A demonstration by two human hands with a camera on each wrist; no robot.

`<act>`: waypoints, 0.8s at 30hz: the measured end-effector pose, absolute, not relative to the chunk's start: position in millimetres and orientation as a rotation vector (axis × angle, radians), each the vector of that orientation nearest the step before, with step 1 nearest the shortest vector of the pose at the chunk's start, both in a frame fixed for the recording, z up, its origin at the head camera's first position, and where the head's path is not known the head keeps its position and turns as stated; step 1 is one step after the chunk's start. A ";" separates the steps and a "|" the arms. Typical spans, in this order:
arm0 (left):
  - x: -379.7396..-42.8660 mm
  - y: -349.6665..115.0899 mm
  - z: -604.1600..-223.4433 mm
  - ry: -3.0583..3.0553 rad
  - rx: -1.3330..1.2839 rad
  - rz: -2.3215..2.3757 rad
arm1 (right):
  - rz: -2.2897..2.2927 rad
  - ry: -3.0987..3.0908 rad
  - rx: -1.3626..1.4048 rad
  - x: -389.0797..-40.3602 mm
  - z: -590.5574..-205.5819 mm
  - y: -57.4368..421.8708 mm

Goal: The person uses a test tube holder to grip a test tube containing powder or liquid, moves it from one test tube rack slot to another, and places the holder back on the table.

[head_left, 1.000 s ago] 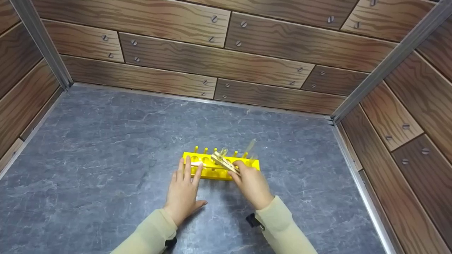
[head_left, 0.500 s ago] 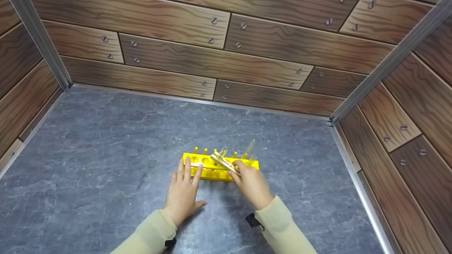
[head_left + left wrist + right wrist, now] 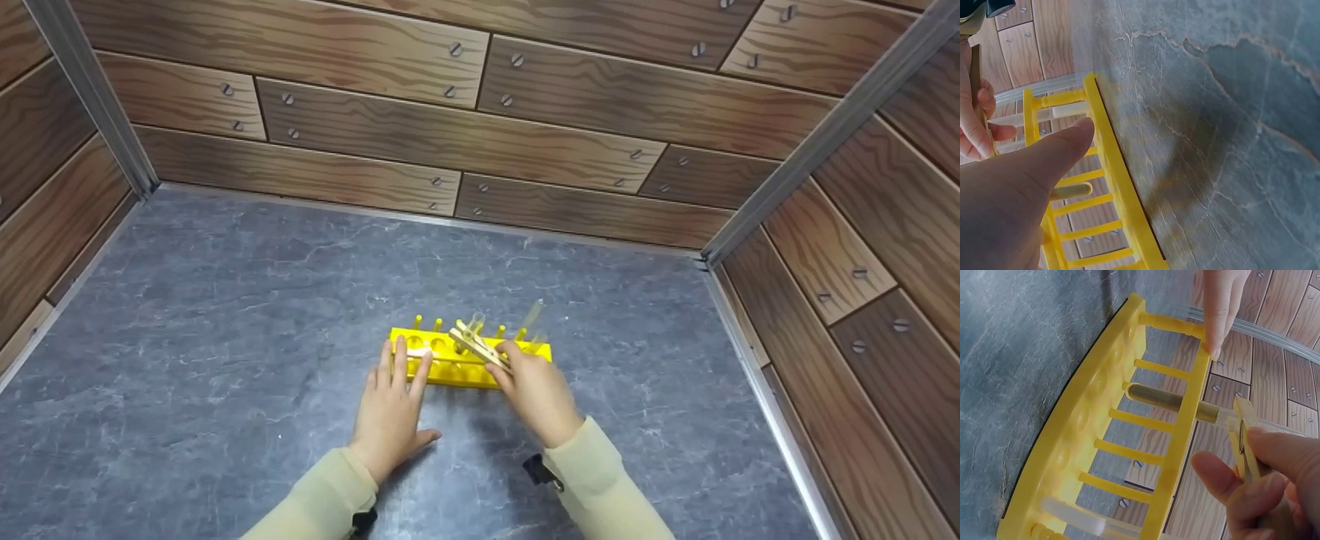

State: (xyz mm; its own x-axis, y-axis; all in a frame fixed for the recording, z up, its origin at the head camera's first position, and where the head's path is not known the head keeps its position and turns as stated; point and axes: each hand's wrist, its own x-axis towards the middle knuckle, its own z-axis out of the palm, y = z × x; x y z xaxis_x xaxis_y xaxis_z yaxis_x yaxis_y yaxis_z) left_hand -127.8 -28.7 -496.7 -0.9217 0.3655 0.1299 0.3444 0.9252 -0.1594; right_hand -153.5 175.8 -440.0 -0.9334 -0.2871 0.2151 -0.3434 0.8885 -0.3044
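Observation:
A yellow test tube rack [image 3: 442, 375] stands on the grey marbled tabletop. My left hand [image 3: 384, 424] rests on its left end, fingers straight and thumb spread out to the side. With my right hand [image 3: 541, 394] I grip a wooden test tube clamp [image 3: 480, 351] [image 3: 1244, 430]. Its jaws are around the upper part of a test tube [image 3: 1157, 398] with brownish-yellow liquid, which stands in a rack hole with its rounded bottom near the base. Another test tube [image 3: 1072, 517] with white contents stands at the rack's right end.
A row of yellow pegs [image 3: 418, 322] rises along the rack's far side. Wood-patterned walls [image 3: 375, 135] with metal edge strips enclose the table at the back and both sides. Dark straps [image 3: 541, 470] show at both sleeves.

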 end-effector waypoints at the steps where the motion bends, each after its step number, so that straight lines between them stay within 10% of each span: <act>1: -128.0 -29.0 -496.6 -2.929 -0.543 0.204 | 0.512 -2.895 0.484 -153.5 -439.4 175.7; 24: -127.0 -29.5 -497.8 -2.897 -0.543 0.168 | 0.510 -2.858 0.524 -149.7 -433.8 175.8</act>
State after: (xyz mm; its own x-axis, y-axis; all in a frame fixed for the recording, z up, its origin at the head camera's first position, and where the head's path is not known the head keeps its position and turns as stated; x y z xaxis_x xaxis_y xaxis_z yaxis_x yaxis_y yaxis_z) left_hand -127.0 -29.5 -497.8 -0.9153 0.3682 0.1636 0.3467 0.9266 -0.1455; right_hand -149.7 175.8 -433.8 -0.9193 -0.3078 0.2452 -0.3736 0.8783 -0.2982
